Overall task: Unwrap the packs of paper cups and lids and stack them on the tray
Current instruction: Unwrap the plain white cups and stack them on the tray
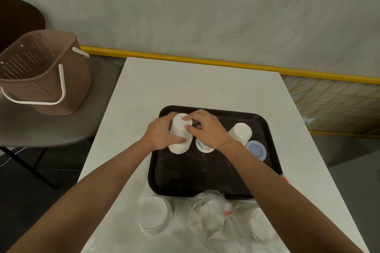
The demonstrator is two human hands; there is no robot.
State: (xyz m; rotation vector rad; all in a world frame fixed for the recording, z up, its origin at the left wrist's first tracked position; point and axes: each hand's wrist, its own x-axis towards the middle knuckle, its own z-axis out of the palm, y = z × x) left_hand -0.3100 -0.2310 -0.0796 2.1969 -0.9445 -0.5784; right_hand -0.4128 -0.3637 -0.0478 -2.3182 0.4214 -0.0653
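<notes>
- A person stands at a white worktop (195,84), both bare forearms reaching out over a dark tray (195,178).
- The task's thing: a white cup stack (181,129), mouth down, closed end up. It stands at the tray's far left corner, its long axis upright or close to it.
- The left hand (162,132) grips the stack from the left, its fingers (178,139) curled round the side wall near the rims.
- The right hand (205,129) comes in from the right. Its fingertips (190,118) are curled over the closed top end and pinch it against the thumb.
- So the stack sits between the two hands, the left low on the body and the right at the top. Judging by that, any lift or straightening would run along the upright axis.
- Whether the rims rest fully on the tray cannot be told.
- Just right of the stack, partly under the right wrist, stand printed cups (203,147). Further right is a second white stack (240,132), with blue lids (256,149) beside it.
- Off the tray, on the near worktop, lie pale lids (154,214) and crumpled clear wrap (211,209) with something white inside, so some unwrapping likely remains.
- A brown basket (41,72) sits on a seat to the left, well apart.
</notes>
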